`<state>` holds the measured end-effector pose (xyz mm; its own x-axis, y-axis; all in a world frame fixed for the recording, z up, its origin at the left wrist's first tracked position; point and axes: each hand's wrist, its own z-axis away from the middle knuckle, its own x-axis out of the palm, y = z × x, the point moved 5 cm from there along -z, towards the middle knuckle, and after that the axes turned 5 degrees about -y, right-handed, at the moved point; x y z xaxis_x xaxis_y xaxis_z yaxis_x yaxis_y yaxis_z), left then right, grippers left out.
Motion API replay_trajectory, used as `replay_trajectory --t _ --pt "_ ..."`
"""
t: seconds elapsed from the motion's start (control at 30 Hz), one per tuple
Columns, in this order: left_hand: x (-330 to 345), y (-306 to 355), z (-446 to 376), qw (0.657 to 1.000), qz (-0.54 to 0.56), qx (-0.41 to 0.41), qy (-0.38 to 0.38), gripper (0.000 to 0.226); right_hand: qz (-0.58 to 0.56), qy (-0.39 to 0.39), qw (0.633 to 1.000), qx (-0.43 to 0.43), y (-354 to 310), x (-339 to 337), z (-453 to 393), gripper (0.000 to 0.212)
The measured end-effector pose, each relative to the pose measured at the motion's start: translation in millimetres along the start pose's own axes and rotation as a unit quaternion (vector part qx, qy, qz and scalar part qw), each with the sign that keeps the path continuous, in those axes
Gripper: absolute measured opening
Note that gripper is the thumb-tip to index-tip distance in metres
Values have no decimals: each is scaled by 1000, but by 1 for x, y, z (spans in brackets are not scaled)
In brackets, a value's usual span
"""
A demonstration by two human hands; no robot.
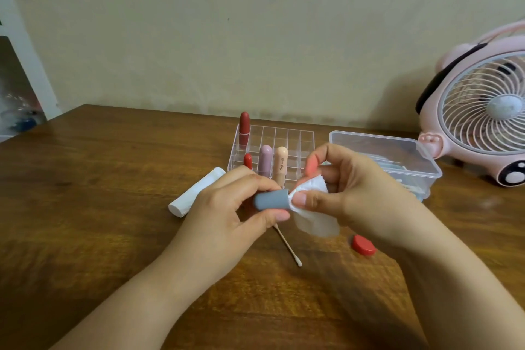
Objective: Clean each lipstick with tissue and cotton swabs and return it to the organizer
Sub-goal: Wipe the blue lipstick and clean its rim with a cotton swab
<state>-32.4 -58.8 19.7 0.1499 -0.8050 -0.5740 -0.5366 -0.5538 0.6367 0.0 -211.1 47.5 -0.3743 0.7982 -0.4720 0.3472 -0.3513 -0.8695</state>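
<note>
Bare worktop (99, 179) stretches wide to the left of the organizer (272, 150) and in front of it toward the viewer. Close by its left front corner lies a folded tissue (193, 196); to its right a clear box (397, 156) and a pink fan (483, 111) block passage. A cotton swab (288, 246) and a red cap (363, 245) lie in front of it.

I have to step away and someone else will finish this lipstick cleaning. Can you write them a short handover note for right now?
Left hand: grips the grey lipstick cap, lying sideways above the table.
Right hand: fingers pinch a white tissue into the cap's open end.
Organizer: holds four lipsticks: dark red, small red, mauve, peach.
On the table: one cotton swab, a red cap, folded tissue, clear lidded box.
Done: cannot tell which lipsticks are already clean.
Left: finish wiping this cap, deal with the loose red cap, return the pieces to the organizer.
</note>
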Motion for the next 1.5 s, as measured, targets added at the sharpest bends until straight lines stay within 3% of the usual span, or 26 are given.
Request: replay_trajectory --t 0.1,0.2,0.4,0.57,0.77,0.9,1.1,1.17,1.27,1.33,1.5 --pt "-2 2 0 1000 2 11 -2 24 60 10 996 61 8 1 -1 28" --pt "-2 2 0 1000 1 22 3 25 98 -50 988 110 6 6 1 19" --pt "-1 1 1 1000 7 9 -11 31 -10 -104 990 94 4 14 2 18" --pt "11 -7 0 959 244 -130 -62 35 31 -52 998 24 -4 6 3 19" --pt "9 -12 -2 945 272 -178 -31 31 163 33 986 -4 -3 0 2 16" --pt "6 -15 -2 931 312 -192 -2 18 84 30 996 -20 -6 -4 3 5" --pt "4 -12 -4 936 317 -152 2 24 43 48 998 2 2 2 -2 8" --pt "2 -9 -5 940 315 -132 3 25 -17 48 999 17 5 2 -2 9" --pt "-1 -7 -5 935 335 -115 4 28 -100 -9 994 53 8 5 -2 7" --pt "-1 -8 -5 931 348 -113 7 30 -107 -35 992 59 9 7 -1 11" --pt "-1 -11 -5 905 398 -149 16 39 -73 -11 997 21 1 2 1 10"
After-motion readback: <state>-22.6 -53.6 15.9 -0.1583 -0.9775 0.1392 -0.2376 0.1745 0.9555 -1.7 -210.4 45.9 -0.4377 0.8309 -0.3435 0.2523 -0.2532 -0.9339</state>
